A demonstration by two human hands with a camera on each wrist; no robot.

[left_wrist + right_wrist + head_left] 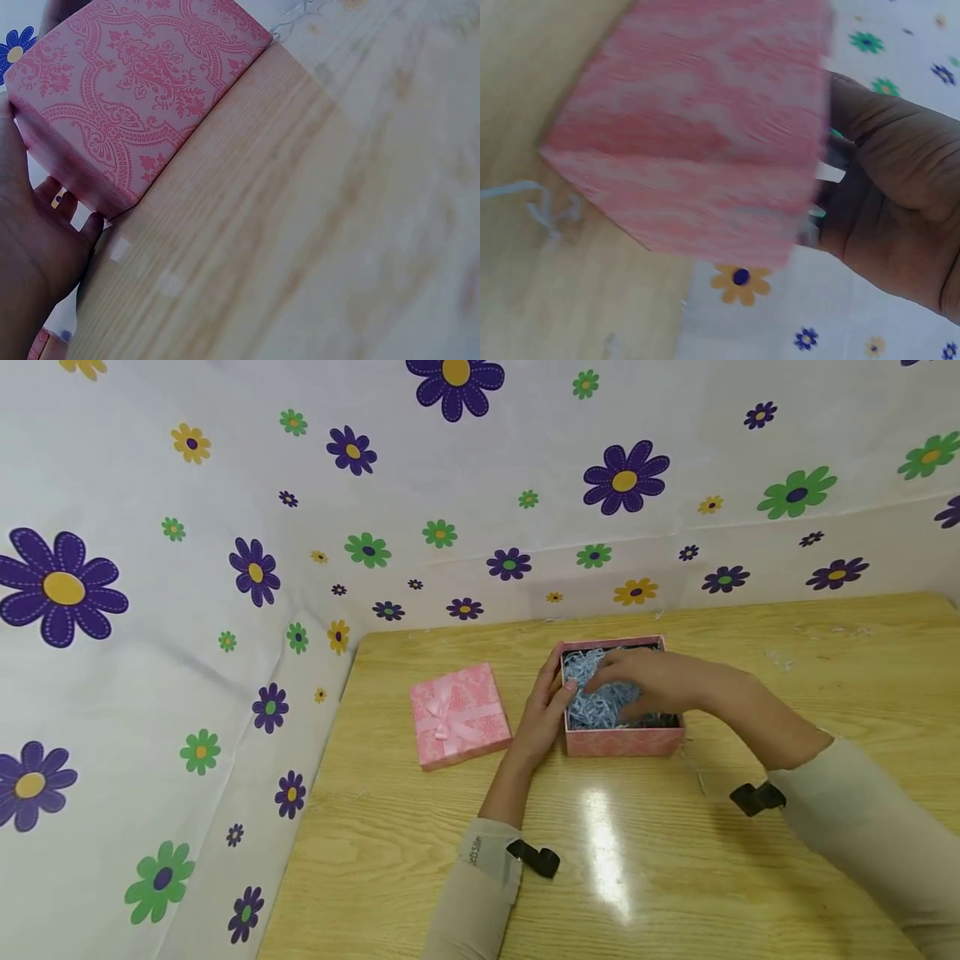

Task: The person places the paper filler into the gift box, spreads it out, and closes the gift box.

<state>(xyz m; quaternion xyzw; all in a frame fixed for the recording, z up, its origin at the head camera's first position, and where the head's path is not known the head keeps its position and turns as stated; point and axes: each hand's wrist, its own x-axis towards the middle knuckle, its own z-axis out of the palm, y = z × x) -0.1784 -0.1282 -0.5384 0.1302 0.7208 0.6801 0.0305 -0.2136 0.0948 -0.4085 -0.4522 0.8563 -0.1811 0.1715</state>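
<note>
A pink patterned gift box (624, 743) stands without its lid on the wooden table. Blue shredded paper (588, 708) fills much of it, over a dark inner layer. My left hand (538, 714) holds the box by its left side, thumb on the rim and fingers along the outer wall. In the left wrist view that hand (37, 247) is at the box's corner (142, 97). Over the opening, my right hand (656, 681) reaches into the box with fingers and thumb spread at the shredded paper. The box wall (690, 135) hides its fingertips in the right wrist view.
To the left lies the pink box lid (459, 717) with a ribbon bow. White paper shreds (780, 660) are scattered at the table's right, and a thin strand (696, 768) lies by the box. A flower-patterned cloth (480, 485) hangs behind and along the left.
</note>
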